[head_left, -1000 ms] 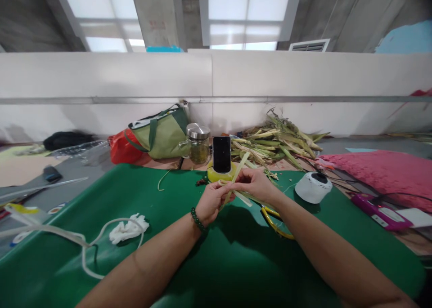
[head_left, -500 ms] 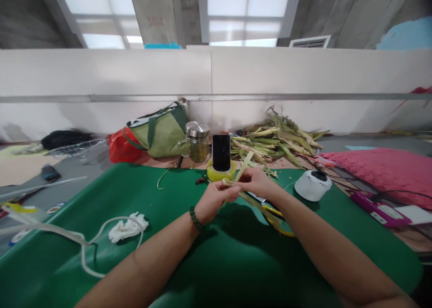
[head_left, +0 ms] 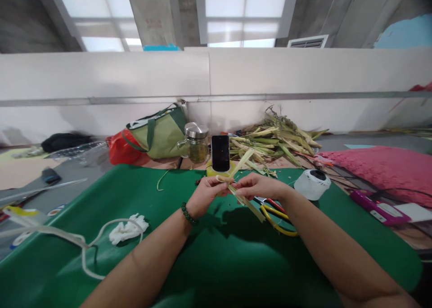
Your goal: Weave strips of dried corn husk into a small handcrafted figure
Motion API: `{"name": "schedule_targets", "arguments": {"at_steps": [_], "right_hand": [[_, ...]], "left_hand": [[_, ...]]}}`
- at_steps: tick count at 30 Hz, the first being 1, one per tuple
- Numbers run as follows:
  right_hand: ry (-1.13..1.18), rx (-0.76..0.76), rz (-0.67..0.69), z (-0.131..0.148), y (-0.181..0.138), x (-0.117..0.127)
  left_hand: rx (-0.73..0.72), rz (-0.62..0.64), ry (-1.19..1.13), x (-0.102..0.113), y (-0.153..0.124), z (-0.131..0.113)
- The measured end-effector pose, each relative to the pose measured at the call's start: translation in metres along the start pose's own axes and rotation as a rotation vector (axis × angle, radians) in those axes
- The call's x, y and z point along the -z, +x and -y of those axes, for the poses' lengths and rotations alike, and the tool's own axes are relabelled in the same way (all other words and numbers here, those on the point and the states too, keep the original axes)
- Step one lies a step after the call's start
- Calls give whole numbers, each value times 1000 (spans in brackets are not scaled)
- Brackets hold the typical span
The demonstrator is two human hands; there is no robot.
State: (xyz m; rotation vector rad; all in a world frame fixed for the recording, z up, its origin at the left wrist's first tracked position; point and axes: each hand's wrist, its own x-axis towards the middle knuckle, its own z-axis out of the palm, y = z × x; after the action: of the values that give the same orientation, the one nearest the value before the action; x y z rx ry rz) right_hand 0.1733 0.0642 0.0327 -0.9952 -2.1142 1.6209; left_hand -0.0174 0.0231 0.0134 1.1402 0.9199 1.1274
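The left hand [head_left: 207, 194] and right hand [head_left: 259, 186] pinch pale-green leaf strips [head_left: 240, 165] near yellow-handled scissors [head_left: 266, 208].

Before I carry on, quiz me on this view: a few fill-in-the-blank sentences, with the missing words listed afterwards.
1. The left grip pinches pale plant strips, and on that arm's wrist is a green beaded ____.
2. The glass jar stands between the phone and the green ____.
3. The crumpled white tissue lies on the person's ____ side of the mat.
4. The mat's colour is ____.

Missing words: bracelet; bag; left; green.
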Motion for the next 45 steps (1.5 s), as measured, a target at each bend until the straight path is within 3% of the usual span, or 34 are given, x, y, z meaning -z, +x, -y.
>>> {"name": "schedule_targets", "arguments": {"at_steps": [9, 14, 19, 22, 30, 35, 40, 45], "right_hand": [[-31, 23, 112, 6, -7, 8], [1, -24, 75, 12, -17, 13], [73, 188, 103, 13, -19, 9], [-101, 335, 74, 11, -14, 4], [-831, 612, -287, 8, -15, -17], [-1275, 656, -337, 11, -20, -32], [-1276, 704, -312, 10, -17, -32], [-1302, 631, -250, 12, -18, -33]], "left_hand": [[18, 4, 47, 2, 1, 0], [69, 1, 32, 5, 4, 4], [83, 31, 15, 4, 4, 8], [83, 71, -13, 1, 2, 7], [72, 66, 31, 0, 2, 8], [69, 69, 38, 0, 4, 12], [66, 99, 13, -2, 3, 12], [129, 106, 9, -2, 3, 12]]}}
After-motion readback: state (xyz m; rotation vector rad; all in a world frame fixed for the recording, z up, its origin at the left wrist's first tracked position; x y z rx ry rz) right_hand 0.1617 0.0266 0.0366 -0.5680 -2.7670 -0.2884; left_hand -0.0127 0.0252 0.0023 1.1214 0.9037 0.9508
